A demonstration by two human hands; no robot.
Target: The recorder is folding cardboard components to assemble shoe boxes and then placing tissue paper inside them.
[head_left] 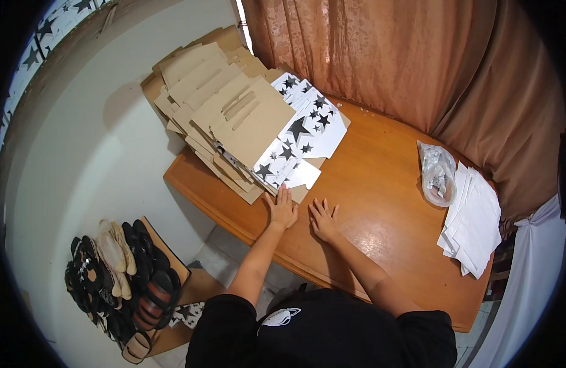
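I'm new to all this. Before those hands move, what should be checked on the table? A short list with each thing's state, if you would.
1. Left hand at the cardboard stack: ok, fingertips at its near edge.
2. Right hand free: ok, fingers spread over the table, holding nothing.
3. Stack squared up: not ok, its layers are staggered.
4. Plastic bag and white sheets apart from the stack: ok, both near the table's right end.
5. Bag's contents identified: cannot tell.
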